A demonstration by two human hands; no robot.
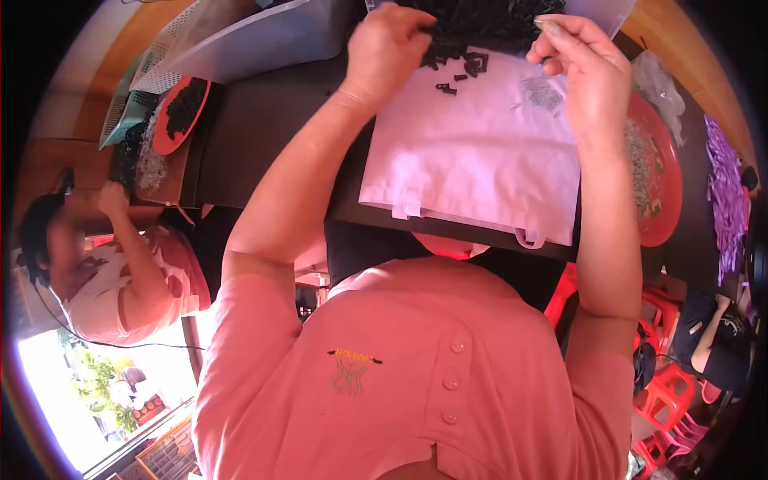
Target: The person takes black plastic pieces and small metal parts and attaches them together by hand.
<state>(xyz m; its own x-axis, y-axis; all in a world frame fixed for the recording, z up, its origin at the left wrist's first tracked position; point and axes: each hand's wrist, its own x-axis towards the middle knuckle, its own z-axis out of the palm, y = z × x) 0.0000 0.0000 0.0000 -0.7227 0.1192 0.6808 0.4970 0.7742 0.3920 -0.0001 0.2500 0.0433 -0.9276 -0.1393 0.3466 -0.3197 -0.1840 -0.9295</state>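
Note:
My left hand (388,50) is at the far edge of a pale cloth bag (472,160), its fingers curled together beside a heap of small black parts (488,22). What its fingertips hold blends into the dark heap. Across from it, my right hand (590,68) pinches with thumb and forefinger at the heap's right side. Whatever sits in that pinch is too small to name. Several loose black pieces (475,64) lie on the cloth between my hands. Near my right wrist, a small pile of tiny silvery pieces (542,94) rests on the cloth.
A red plate (670,200) of small metal pieces is right of my forearm, near a clear plastic bag (660,90) and purple strips (725,192). At left stand a grey bin (256,50) and a red plate (162,146) of black parts. Another person (144,272) sits there.

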